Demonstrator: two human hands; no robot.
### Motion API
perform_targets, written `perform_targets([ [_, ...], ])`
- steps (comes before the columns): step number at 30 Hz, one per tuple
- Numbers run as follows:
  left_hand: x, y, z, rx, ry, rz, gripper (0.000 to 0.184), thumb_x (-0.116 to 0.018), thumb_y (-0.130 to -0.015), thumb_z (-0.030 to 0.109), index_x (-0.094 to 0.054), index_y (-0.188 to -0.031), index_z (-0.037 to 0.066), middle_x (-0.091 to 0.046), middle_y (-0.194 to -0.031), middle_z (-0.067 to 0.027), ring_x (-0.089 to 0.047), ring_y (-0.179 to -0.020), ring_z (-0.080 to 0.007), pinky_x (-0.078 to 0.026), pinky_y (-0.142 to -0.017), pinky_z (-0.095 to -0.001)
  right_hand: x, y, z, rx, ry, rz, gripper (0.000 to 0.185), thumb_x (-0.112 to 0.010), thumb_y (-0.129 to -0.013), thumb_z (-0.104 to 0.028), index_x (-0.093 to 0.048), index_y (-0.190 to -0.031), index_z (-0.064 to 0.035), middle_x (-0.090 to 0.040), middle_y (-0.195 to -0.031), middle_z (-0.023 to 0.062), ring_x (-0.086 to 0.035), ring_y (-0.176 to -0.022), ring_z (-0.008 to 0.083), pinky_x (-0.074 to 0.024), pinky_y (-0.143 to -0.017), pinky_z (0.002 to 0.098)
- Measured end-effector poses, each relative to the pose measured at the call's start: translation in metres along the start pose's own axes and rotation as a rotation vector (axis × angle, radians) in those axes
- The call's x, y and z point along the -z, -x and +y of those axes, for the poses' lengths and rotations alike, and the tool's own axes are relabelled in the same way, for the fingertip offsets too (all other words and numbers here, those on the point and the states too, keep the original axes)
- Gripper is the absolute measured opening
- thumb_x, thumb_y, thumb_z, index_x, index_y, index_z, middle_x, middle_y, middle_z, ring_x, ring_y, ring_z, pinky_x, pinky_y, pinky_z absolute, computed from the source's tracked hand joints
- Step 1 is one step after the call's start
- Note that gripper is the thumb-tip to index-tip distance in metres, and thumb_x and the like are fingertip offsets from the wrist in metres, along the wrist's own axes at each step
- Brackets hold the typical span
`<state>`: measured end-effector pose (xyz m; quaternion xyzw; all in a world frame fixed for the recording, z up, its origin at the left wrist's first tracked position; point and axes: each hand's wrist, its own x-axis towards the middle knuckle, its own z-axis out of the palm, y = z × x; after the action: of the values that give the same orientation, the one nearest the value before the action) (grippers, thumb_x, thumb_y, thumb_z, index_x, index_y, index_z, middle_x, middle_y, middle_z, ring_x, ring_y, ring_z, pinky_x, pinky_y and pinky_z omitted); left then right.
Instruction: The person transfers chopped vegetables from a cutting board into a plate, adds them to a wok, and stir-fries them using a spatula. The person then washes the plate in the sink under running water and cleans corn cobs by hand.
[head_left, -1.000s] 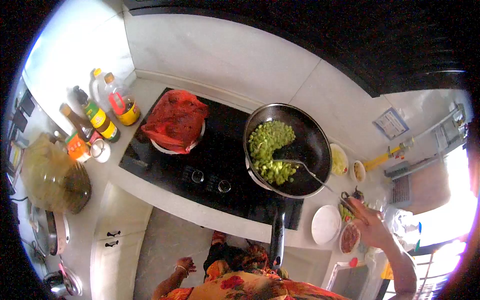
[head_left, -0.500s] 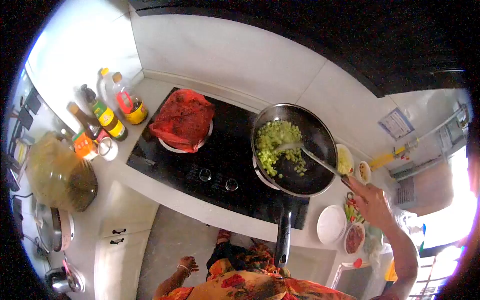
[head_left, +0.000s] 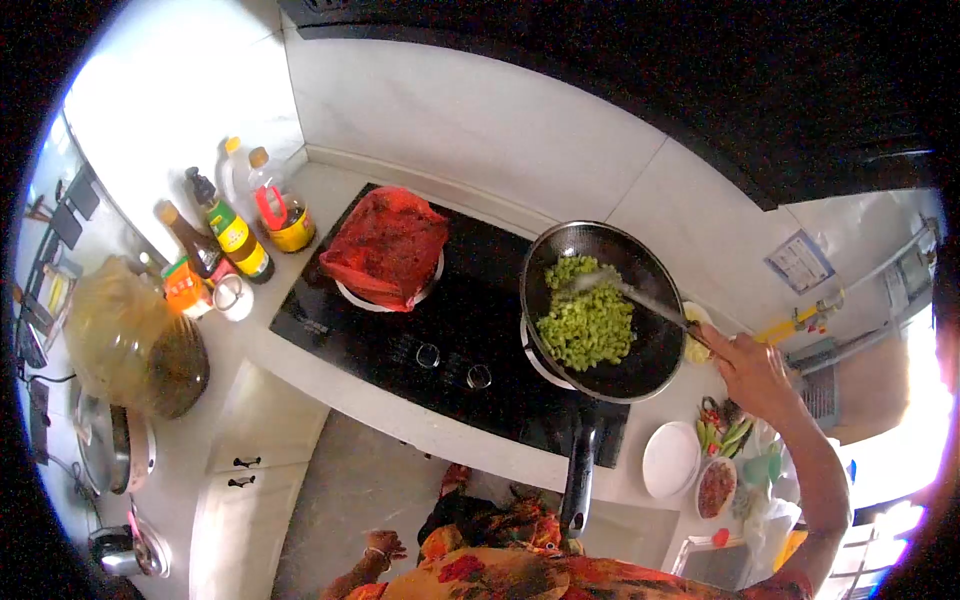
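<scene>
My right hand (head_left: 752, 366) is closed round the handle of a metal spatula (head_left: 655, 305). Its head sits in the chopped green vegetable pieces (head_left: 590, 325) inside a black wok (head_left: 652, 352). The wok stands on the right burner of the black glass hob (head_left: 380, 345), its long handle (head_left: 577, 480) pointing toward my body with no hand on it. Low in the view, my left hand (head_left: 384, 546) hangs by my side over the floor, empty, fingers loosely apart. A bracelet circles that wrist.
Red plastic (head_left: 388, 248) covers the left burner. Several bottles (head_left: 235, 235) stand at the left wall, near a bagged jar (head_left: 140, 340). At right are a white plate (head_left: 671, 460), a bowl of red meat (head_left: 715, 487) and peppers (head_left: 722, 430). A dark hood overhangs.
The spatula has shifted in the wok, and the green pieces are gathered into a fuller heap. My right hand still grips it. The whole view has moved slightly.
</scene>
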<state>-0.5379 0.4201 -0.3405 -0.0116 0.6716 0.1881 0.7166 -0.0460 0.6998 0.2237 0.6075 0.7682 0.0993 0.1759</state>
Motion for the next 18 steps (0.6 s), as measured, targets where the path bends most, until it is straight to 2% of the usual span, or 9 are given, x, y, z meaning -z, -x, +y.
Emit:
perform_targets([
  [1, 0.009, 0.01, 0.009, 0.159, 0.209, -0.249, 0.017, -0.052, -0.085, 0.014, -0.053, -0.1, 0.004, -0.057, -0.083, -0.0175, -0.061, -0.074, -0.0333, -0.055, -0.06, -0.05, -0.009, -0.004, 0.002, -0.05, -0.108, 0.059, 0.053, -0.056, -0.079, -0.009, -0.046, -0.129, -0.0217, -0.053, -0.075, 0.015, -0.056, -0.069, 0.0329, -0.046, -0.062, 0.0437],
  [3, 0.004, -0.018, -0.008, 0.29, 0.121, -0.087, 0.016, -0.049, -0.086, 0.015, -0.052, -0.097, 0.004, -0.057, -0.083, -0.0173, -0.061, -0.073, -0.0343, -0.054, -0.058, -0.051, -0.029, -0.014, -0.001, -0.106, -0.218, 0.117, 0.054, -0.056, -0.08, -0.009, -0.044, -0.131, -0.0215, -0.053, -0.075, 0.0156, -0.056, -0.069, 0.0344, -0.0455, -0.063, 0.0448],
  [6, -0.001, -0.012, -0.006, 0.106, -0.07, 0.104, 0.019, -0.045, -0.088, 0.016, -0.053, -0.099, 0.003, -0.058, -0.083, -0.0183, -0.061, -0.071, -0.0366, -0.053, -0.058, -0.0541, -0.044, -0.024, -0.013, -0.183, -0.24, 0.151, 0.055, -0.055, -0.08, -0.009, -0.042, -0.132, -0.0214, -0.054, -0.077, 0.0179, -0.055, -0.069, 0.0363, -0.045, -0.065, 0.0452],
  [7, 0.003, -0.013, -0.003, 0.102, -0.074, 0.109, 0.019, -0.045, -0.088, 0.016, -0.053, -0.099, 0.003, -0.058, -0.083, -0.0183, -0.061, -0.071, -0.0366, -0.053, -0.058, -0.0541, -0.045, -0.02, -0.015, -0.15, -0.292, 0.095, 0.056, -0.056, -0.08, -0.009, -0.042, -0.132, -0.021, -0.055, -0.078, 0.0178, -0.055, -0.07, 0.0366, -0.0449, -0.067, 0.0452],
  [9, 0.008, -0.016, -0.001, -0.099, -0.036, 0.006, 0.022, -0.045, -0.089, 0.016, -0.053, -0.105, 0.002, -0.058, -0.084, -0.0192, -0.06, -0.072, -0.0389, -0.052, -0.06, -0.0569, -0.047, -0.007, -0.012, -0.129, -0.346, 0.033, 0.057, -0.056, -0.079, -0.01, -0.041, -0.133, -0.0206, -0.056, -0.08, 0.0177, -0.055, -0.071, 0.0369, -0.0447, -0.069, 0.0451],
  [10, 0.007, -0.007, 0.007, -0.1, -0.037, 0.008, 0.022, -0.045, -0.089, 0.016, -0.053, -0.105, 0.002, -0.058, -0.084, -0.0192, -0.06, -0.072, -0.0389, -0.052, -0.06, -0.0569, -0.049, -0.001, -0.003, -0.048, -0.349, 0.04, 0.056, -0.057, -0.079, -0.01, -0.043, -0.132, -0.0193, -0.056, -0.08, 0.0171, -0.055, -0.071, 0.0362, -0.0441, -0.07, 0.0449],
  [13, 0.011, 0.005, 0.03, 0.087, 0.384, -0.326, 0.025, -0.048, -0.088, 0.015, -0.053, -0.109, 0.002, -0.057, -0.083, -0.0184, -0.06, -0.074, -0.0398, -0.053, -0.062, -0.057, -0.015, 0.018, 0.006, 0.062, -0.323, 0.003, 0.051, -0.057, -0.078, -0.01, -0.048, -0.127, -0.0166, -0.057, -0.078, 0.0155, -0.054, -0.071, 0.0342, -0.0435, -0.071, 0.0435],
  [15, 0.011, -0.044, 0.014, 0.096, 0.138, -0.079, 0.026, -0.049, -0.088, 0.016, -0.052, -0.109, 0.001, -0.058, -0.087, -0.0203, -0.06, -0.076, -0.0416, -0.052, -0.063, -0.0574, 0.027, 0.039, 0.008, 0.073, -0.299, -0.052, 0.047, -0.058, -0.078, -0.01, -0.052, -0.124, -0.0153, -0.057, -0.076, 0.0146, -0.054, -0.071, 0.0329, -0.0435, -0.071, 0.0425],
  [18, -0.002, -0.01, 0.037, 0.125, 0.187, -0.105, 0.025, -0.046, -0.089, 0.016, -0.053, -0.108, 0.0, -0.059, -0.097, -0.0222, -0.06, -0.079, -0.0426, -0.052, -0.066, -0.0574, 0.067, 0.063, 0.016, -0.106, -0.247, -0.221, 0.041, -0.059, -0.077, -0.011, -0.057, -0.118, -0.0144, -0.056, -0.073, 0.0143, -0.053, -0.069, 0.0308, -0.0438, -0.069, 0.0401],
])
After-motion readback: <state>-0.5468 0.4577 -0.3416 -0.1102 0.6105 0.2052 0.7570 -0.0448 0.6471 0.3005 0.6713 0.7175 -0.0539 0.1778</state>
